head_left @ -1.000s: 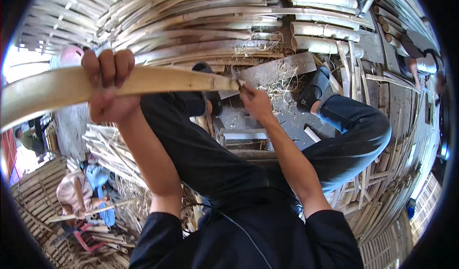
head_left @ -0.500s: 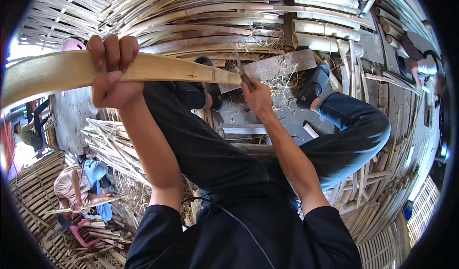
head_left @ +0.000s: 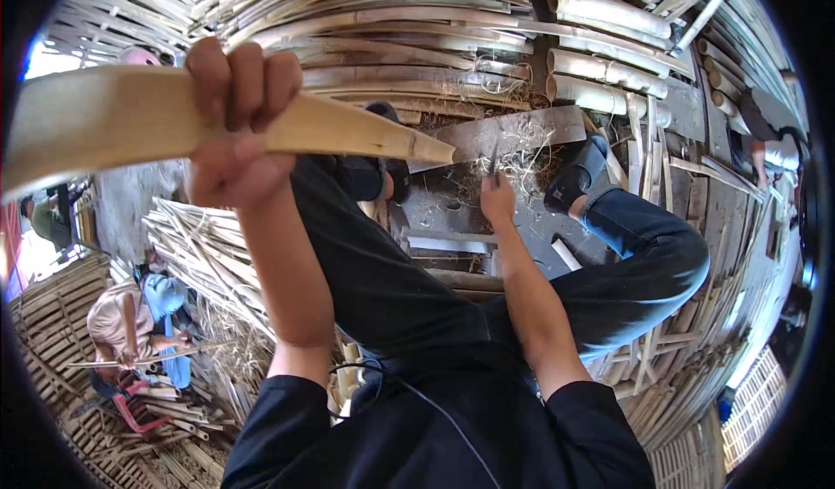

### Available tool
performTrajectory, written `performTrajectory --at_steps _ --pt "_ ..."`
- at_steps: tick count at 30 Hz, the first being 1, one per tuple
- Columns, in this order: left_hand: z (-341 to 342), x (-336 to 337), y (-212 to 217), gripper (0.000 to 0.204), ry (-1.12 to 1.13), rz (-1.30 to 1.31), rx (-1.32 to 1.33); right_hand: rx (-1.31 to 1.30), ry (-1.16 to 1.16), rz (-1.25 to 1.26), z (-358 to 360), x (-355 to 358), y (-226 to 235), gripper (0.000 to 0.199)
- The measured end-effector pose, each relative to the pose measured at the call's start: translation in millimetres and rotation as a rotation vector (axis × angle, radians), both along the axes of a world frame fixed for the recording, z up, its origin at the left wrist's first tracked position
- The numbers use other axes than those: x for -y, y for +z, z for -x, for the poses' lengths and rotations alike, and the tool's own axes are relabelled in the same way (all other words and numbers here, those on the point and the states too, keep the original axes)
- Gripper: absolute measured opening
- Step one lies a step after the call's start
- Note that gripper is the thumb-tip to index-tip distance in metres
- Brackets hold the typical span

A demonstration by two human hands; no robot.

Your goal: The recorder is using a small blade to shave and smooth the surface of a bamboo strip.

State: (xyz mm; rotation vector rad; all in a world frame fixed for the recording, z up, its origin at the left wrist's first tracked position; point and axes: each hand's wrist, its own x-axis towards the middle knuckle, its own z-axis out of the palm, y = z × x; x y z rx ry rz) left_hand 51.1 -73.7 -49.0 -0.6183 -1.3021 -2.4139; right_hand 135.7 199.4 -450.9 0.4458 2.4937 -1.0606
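My left hand [head_left: 239, 128] is closed around a long, pale split bamboo strip [head_left: 357, 133], raised at the left. The strip's near part runs out past the left rim, and its narrow end points right, over the floor. Lower and to the right, my right hand [head_left: 498, 200] grips a knife [head_left: 495, 154] by its dark handle, with the blade pointing away from me. The knife is apart from the strip's end. Under the blade lies a flat plank [head_left: 561, 122] strewn with curly bamboo shavings [head_left: 524, 160].
Long split bamboo [head_left: 374, 76] is stacked at the far side, with thick bamboo halves [head_left: 609, 61] to its right. A pile of strips [head_left: 204, 241] lies at left. One person [head_left: 113, 324] works with a stick lower left; another person [head_left: 765, 119] is at far right.
My right hand has moved the knife right and slightly down, off the strip's end. My left hand and the strip have shifted right, and the strip looks closer.
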Motion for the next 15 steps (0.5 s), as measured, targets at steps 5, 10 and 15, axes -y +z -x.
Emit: performTrajectory --at_steps 5,10,15 --pt "23.0 10.6 -2.3 0.024 0.125 0.061 0.004 -0.498 -0.125 0.337 74.1 17.9 88.5 0.039" --pt "15.8 18.5 -1.0 0.024 0.455 -0.108 0.076 -0.331 -0.169 0.407 75.2 11.9 90.7 0.037" --pt "18.3 -8.6 4.2 0.035 0.85 0.097 0.182 -0.065 -0.369 0.565 61.5 3.6 93.1 0.042"
